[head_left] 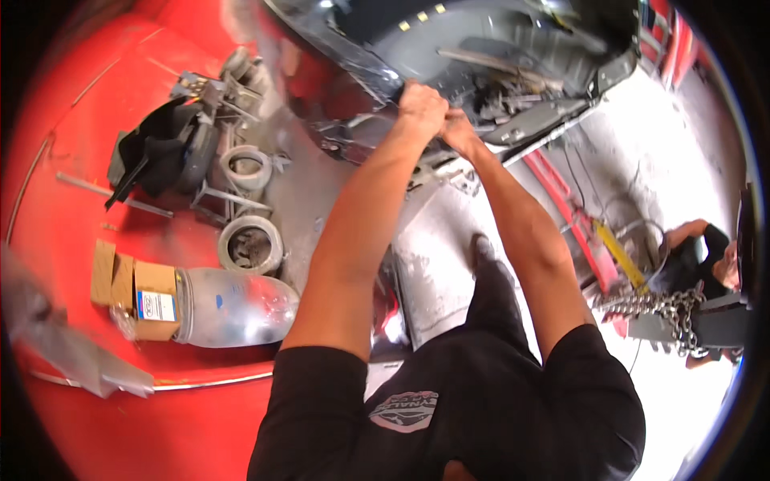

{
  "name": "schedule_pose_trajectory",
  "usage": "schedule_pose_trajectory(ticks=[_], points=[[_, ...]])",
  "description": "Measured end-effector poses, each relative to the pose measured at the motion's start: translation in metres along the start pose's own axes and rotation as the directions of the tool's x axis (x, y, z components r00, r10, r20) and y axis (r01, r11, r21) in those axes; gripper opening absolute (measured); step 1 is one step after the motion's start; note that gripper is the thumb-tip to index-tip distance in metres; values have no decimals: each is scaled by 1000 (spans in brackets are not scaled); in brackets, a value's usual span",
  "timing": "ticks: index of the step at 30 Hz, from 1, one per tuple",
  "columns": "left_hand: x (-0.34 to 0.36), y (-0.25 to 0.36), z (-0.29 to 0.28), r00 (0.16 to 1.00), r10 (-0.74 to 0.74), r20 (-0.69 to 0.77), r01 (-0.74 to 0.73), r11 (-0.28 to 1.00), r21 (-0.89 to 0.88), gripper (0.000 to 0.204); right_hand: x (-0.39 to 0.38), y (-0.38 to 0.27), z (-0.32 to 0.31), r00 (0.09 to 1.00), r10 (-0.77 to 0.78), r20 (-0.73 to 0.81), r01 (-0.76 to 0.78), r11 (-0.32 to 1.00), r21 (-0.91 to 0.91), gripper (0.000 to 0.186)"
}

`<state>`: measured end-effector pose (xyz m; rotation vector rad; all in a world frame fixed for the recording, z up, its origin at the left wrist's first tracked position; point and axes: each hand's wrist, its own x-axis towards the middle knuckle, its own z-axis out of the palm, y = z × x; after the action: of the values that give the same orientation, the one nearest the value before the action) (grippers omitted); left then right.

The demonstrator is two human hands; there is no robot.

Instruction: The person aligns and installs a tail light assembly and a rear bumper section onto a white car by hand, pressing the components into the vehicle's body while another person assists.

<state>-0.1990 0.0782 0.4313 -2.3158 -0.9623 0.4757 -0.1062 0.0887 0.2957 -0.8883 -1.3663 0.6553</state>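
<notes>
Both my arms reach forward to a dark car body [529, 40] with a bare metal opening, scattered metal parts and a long strip inside. My left hand [421, 111] is closed at the near left edge of that opening. My right hand [457, 130] is closed just right of and slightly below it, partly behind it. What exactly the fingers grip is hidden by the hands. Small yellow tabs [423, 18] show on the dark bodywork above.
Left, a red surface [80, 417] bears boxes [156, 313], a clear plastic container [233, 325], black trim [156, 152] and white rings [249, 244]. Right, a red-and-yellow frame [545, 176] with chains [686, 313] stands near another person [706, 252]. My foot [484, 252] is on the pale floor.
</notes>
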Motion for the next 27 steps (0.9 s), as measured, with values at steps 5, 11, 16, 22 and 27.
schedule_pose_trajectory(ticks=[5,11,16,22,27], points=[[-24,-7,-14,998,-53,30,56,994,-89,21,12,-34,-4,917,238,321,-177,962,-208,22],[-15,-16,-23,999,-30,35,34,994,-108,18,7,-21,-8,903,270,334,-240,962,-130,7],[-5,-10,-22,995,42,89,-37,998,-55,20,6,-35,-16,950,185,251,-156,979,-133,27],[-3,-20,-16,999,19,51,-13,991,-131,16,3,-29,-8,909,358,214,-340,933,-119,34],[-12,-34,-46,986,14,-167,-65,950,-306,20,-4,-26,-20,912,310,269,-265,945,-192,39]])
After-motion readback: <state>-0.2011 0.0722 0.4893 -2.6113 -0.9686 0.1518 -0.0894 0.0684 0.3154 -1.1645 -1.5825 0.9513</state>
